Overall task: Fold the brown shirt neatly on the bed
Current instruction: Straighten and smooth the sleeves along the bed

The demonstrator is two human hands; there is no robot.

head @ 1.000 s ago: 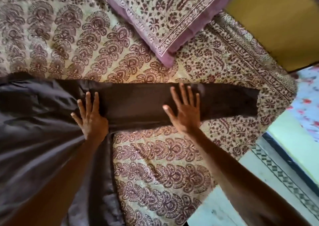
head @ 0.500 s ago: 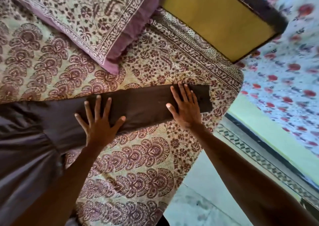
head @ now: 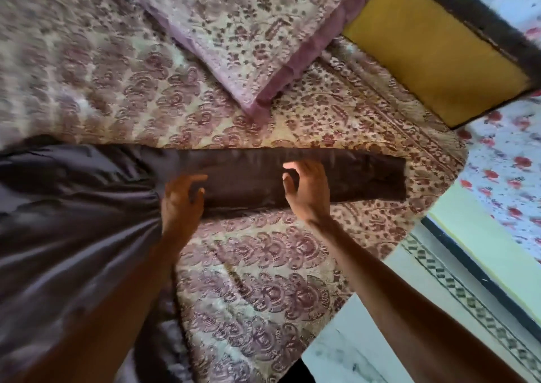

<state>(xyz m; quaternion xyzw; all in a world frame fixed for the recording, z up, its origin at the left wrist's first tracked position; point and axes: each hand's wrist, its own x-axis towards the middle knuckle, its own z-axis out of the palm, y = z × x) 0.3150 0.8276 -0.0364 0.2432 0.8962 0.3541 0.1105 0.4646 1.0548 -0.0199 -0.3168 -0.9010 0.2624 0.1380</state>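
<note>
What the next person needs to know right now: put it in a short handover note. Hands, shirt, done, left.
Left hand: fingers curled on the sleeve near the shoulder; too blurred to tell if it really grips.
Right hand: curled on the sleeve's middle, same doubt.
Shirt: the body lies rumpled on the left of the bed. The sleeve is stretched straight toward the bed's right edge, on the near side of the pillow.
Done: sleeve laid out flat.
Left: probably fold the sleeve back over the body, then smooth and fold the body.
</note>
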